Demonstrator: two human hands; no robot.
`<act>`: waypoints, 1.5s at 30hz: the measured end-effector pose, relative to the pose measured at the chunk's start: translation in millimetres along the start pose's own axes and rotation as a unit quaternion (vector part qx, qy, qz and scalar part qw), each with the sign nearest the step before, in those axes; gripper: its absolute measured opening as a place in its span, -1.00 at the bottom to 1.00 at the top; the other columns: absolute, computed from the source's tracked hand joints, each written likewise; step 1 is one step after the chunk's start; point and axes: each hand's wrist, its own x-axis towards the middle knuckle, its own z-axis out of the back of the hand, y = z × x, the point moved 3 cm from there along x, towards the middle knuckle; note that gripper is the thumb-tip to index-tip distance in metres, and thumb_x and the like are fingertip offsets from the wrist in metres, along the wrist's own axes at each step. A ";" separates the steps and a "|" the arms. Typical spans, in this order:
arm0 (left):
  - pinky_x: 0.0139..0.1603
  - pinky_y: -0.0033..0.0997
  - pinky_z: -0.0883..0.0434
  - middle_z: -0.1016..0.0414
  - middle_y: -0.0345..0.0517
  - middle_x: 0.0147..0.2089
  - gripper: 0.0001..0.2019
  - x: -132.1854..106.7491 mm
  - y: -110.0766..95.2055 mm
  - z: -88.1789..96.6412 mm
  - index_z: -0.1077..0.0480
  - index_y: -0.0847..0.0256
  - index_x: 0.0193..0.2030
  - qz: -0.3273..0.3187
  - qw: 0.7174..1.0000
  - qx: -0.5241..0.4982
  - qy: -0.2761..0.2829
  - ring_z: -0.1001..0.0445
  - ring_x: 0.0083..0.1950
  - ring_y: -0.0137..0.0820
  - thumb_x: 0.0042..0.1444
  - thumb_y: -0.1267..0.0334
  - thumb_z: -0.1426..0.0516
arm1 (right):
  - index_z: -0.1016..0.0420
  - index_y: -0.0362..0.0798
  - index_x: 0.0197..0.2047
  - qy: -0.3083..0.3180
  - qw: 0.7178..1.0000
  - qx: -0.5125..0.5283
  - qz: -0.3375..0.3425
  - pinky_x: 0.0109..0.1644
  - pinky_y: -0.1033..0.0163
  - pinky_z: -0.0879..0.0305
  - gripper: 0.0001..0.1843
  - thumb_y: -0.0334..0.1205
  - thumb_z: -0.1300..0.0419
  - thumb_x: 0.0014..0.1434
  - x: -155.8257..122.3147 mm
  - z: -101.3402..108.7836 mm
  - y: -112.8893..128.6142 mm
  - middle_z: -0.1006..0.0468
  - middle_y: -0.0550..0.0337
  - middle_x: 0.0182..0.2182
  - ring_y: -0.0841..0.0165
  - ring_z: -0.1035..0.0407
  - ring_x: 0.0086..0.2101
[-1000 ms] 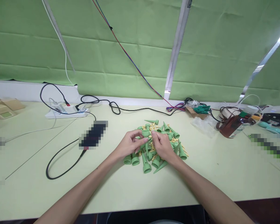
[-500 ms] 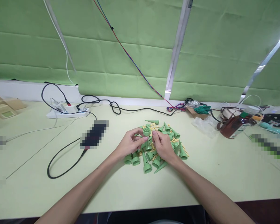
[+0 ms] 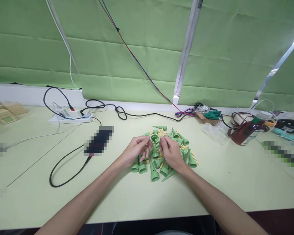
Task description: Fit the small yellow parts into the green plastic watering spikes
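Between both hands, a green plastic watering spike [image 3: 155,139] is held up with its round, threaded mouth facing me. Something small and yellow shows inside that mouth. My left hand [image 3: 136,150] pinches the rim from the left with thumb and forefinger, its other fingers loosely curled below. On the opposite side, my right hand [image 3: 171,151] is closed in a pinch close to the rim; what its fingertips hold is hidden. Beneath and around them lies a pile of green spikes [image 3: 155,176], mixed with small yellow plastic pieces [image 3: 186,147].
A blurred dark device [image 3: 99,141] with a black cable lies to the left, near a white power strip [image 3: 71,117]. Toward the back right are a clear plastic bag [image 3: 214,131], green gloves [image 3: 212,115] and a brown bottle [image 3: 243,132]. The table's front edge runs below my forearms.
The held spike has tilted so its mouth turns more toward me, showing the inside. My left thumb has shifted up to the rim and the lower fingers have loosened. My right hand stays nearly still.
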 end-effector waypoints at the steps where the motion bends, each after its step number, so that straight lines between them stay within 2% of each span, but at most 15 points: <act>1: -0.77 -0.65 -0.16 -0.33 -0.22 -0.56 -0.57 0.5 0.7 0.2 -0.36 0.30 -0.40 0.002 1.000 -0.003 0.001 -0.31 -0.65 -0.56 0.19 -0.10 -0.10 | -0.19 -0.02 -0.47 0.003 1.000 0.001 0.002 -0.45 0.31 -0.10 -0.60 -0.09 0.10 0.41 0.1 -0.1 0.2 -0.29 0.29 -0.58 0.44 -0.19 -0.57; 5: -0.78 -0.63 -0.14 -0.39 -0.14 -0.55 -0.51 0.7 2.0 -0.7 -0.39 0.34 -0.43 0.018 1.000 -0.007 0.009 -0.31 -0.67 -0.55 0.17 -0.15 -0.09 | -0.22 -0.02 -0.45 0.011 1.000 0.005 0.009 -0.45 0.31 -0.11 -0.62 -0.11 0.08 0.40 0.2 -0.4 0.4 -0.31 0.29 -0.57 0.44 -0.20 -0.57; 12: -0.79 -0.61 -0.14 -0.38 -0.14 -0.63 -0.45 0.5 3.5 -2.9 -0.42 0.35 -0.41 0.036 0.999 -0.005 0.027 -0.27 -0.72 -0.54 0.14 -0.22 -0.08 | -0.24 -0.02 -0.43 0.036 0.999 0.003 0.022 -0.44 0.31 -0.12 -0.64 -0.12 0.08 0.40 -0.1 -1.0 2.4 -0.33 0.28 -0.56 0.44 -0.20 -0.57; 24: -0.76 -0.61 -0.12 -0.36 -0.20 -0.63 -0.52 -1.5 2.7 -1.3 -0.43 0.32 -0.25 0.039 0.999 0.003 0.036 -0.23 -0.73 -0.57 0.13 -0.16 -0.13 | -0.20 -0.01 -0.44 0.040 0.999 -0.001 0.026 -0.43 0.30 -0.11 -0.63 -0.10 0.09 0.40 0.1 -1.3 0.2 -0.29 0.31 -0.59 0.44 -0.18 -0.58; 31: -0.74 -0.62 0.02 -0.22 -0.27 -0.68 -0.55 -2.5 0.1 -1.3 -0.36 0.27 -0.42 0.033 0.999 0.009 0.036 -0.09 -0.70 -0.61 0.12 -0.15 -0.14 | -0.12 0.01 -0.46 0.040 0.999 -0.009 0.024 -0.44 0.29 -0.08 -0.62 -0.08 0.09 0.40 0.4 -2.0 -1.9 -0.21 0.34 -0.63 0.43 -0.12 -0.60; 36: -0.69 -0.62 0.17 -0.07 -0.35 -0.67 -0.57 -2.8 1.0 0.2 -0.33 0.25 -0.41 0.040 0.999 0.014 0.022 -0.02 -0.68 -0.62 0.12 -0.14 -0.16 | -0.11 0.01 -0.45 0.043 0.999 -0.007 0.023 -0.45 0.29 -0.07 -0.63 -0.09 0.09 0.40 0.4 -2.5 -3.1 -0.20 0.34 -0.63 0.43 -0.11 -0.60; 45: -0.62 -0.55 0.20 0.09 -0.38 -0.61 -0.55 -2.2 -2.3 -0.6 -0.21 0.24 -0.49 0.017 0.999 0.023 0.019 0.05 -0.64 -0.63 0.11 -0.11 -0.17 | -0.08 0.01 -0.46 0.046 0.999 0.002 0.022 -0.47 0.30 -0.04 -0.64 -0.10 0.09 0.40 0.2 -2.5 -3.3 -0.17 0.35 -0.63 0.43 -0.09 -0.60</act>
